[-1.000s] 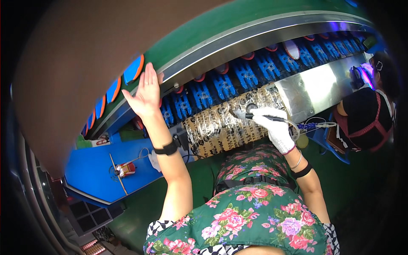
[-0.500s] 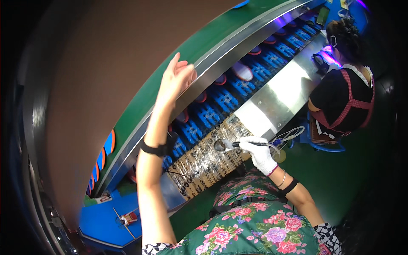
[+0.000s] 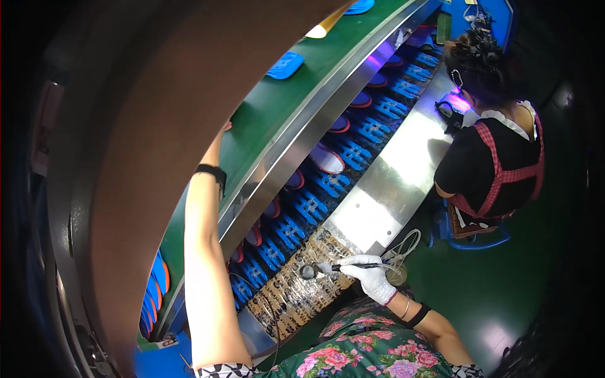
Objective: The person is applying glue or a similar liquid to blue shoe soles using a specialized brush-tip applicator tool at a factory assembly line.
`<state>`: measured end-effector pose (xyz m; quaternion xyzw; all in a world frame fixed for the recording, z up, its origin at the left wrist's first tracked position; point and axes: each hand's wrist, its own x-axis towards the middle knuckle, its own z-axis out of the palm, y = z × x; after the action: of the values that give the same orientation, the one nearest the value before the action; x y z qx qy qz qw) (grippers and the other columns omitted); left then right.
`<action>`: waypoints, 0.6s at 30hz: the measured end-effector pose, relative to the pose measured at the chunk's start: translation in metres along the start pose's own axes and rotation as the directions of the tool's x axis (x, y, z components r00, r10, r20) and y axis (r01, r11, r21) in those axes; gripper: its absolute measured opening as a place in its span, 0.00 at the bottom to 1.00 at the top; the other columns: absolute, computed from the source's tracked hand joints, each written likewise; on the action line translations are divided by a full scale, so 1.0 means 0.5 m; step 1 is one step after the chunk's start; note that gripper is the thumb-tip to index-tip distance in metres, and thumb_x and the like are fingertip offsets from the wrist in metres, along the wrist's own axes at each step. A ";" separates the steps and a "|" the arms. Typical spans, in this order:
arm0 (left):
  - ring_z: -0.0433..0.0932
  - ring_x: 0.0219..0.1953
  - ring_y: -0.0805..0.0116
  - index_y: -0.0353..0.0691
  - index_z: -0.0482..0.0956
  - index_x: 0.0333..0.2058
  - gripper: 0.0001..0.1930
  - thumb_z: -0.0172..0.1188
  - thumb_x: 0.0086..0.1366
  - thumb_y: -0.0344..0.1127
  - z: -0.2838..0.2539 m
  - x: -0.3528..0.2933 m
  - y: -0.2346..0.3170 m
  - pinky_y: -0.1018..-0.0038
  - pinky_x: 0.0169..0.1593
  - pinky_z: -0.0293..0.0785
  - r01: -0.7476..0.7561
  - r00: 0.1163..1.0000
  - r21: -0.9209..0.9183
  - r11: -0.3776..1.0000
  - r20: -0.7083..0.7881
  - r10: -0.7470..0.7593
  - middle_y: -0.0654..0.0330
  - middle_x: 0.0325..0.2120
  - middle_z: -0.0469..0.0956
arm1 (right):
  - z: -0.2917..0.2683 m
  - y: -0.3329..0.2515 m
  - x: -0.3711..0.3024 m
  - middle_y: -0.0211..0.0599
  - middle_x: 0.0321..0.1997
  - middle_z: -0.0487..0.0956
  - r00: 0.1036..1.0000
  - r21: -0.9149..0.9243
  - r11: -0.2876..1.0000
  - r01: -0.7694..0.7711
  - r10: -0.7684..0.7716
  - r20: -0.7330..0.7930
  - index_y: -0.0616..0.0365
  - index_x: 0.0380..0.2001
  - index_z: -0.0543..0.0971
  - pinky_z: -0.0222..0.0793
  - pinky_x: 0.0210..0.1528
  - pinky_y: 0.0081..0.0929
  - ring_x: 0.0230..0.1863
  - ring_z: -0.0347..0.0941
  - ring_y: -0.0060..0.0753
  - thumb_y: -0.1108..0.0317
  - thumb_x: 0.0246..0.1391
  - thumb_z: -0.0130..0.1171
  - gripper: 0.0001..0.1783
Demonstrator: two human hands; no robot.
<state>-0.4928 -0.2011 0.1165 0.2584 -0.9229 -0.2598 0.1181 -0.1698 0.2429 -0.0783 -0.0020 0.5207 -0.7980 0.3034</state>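
Long green conveyor belt running up and away, with a row of blue moulds beside it and a shiny metal counter next to those. At the far end, a co-worker in dark top and red checked apron, bent over the counter. Nearer, a patterned sheet lying on the counter. Left hand raised up to the belt, mostly hidden behind a big brown shape, fingers impossible to judge. Right hand, in white glove, fingers clamped on a thin dark pen-like tool with cord, tip just over the sheet.
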 end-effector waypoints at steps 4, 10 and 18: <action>0.83 0.30 0.62 0.42 0.71 0.49 0.21 0.70 0.63 0.40 -0.070 -0.083 -0.069 0.73 0.35 0.84 -0.035 0.996 -0.453 0.891 0.054 0.067 0.52 0.40 0.78 | 0.013 0.003 0.006 0.35 0.40 0.87 0.997 0.128 0.989 -0.067 0.061 0.046 0.65 0.40 0.87 0.77 0.47 0.20 0.40 0.81 0.24 0.77 0.54 0.67 0.10; 0.74 0.56 0.40 0.34 0.70 0.49 0.17 0.59 0.63 0.31 -0.231 -0.414 -0.244 0.53 0.63 0.73 0.048 0.997 -0.979 0.196 0.060 0.055 0.46 0.52 0.73 | 0.055 0.046 -0.004 0.34 0.39 0.86 0.991 0.074 0.997 0.026 -0.035 0.131 0.64 0.41 0.87 0.75 0.42 0.19 0.37 0.80 0.21 0.77 0.55 0.66 0.10; 0.76 0.52 0.62 0.40 0.72 0.54 0.24 0.57 0.56 0.20 -0.219 -0.880 -0.385 0.68 0.55 0.76 -0.114 0.904 -0.797 0.593 -0.331 -0.270 0.55 0.50 0.73 | 0.082 0.049 -0.039 0.33 0.37 0.86 0.981 0.204 0.963 -0.175 0.153 0.116 0.64 0.43 0.85 0.70 0.35 0.15 0.31 0.76 0.16 0.77 0.56 0.65 0.11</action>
<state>-0.0053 -0.1507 0.0674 0.2679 -0.6462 -0.5893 0.4042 -0.1288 0.2115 -0.0738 0.0342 0.4146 -0.8203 0.3923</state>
